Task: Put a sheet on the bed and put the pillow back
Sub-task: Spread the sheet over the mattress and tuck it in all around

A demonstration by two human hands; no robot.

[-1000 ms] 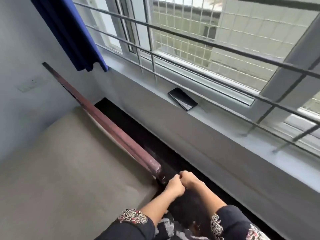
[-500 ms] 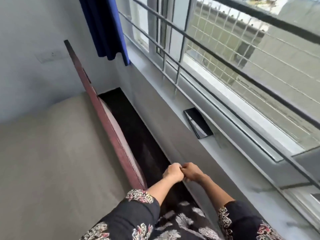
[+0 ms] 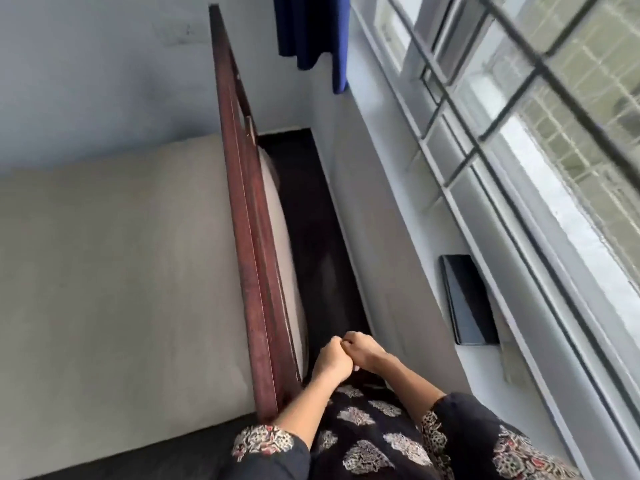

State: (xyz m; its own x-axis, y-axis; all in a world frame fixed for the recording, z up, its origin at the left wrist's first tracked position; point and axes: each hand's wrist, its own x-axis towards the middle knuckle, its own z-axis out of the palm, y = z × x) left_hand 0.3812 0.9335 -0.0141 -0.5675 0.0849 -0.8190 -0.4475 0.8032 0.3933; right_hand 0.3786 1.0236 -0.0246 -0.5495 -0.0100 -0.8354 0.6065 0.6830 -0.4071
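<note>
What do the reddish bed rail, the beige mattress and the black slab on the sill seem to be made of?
Rail: probably wood, dark red-brown varnish; long grooves and worn patches show. Mattress: fabric cover, matte beige, no shine. Slab: glass or glossy plastic, black; it reflects light like a phone screen.
</note>
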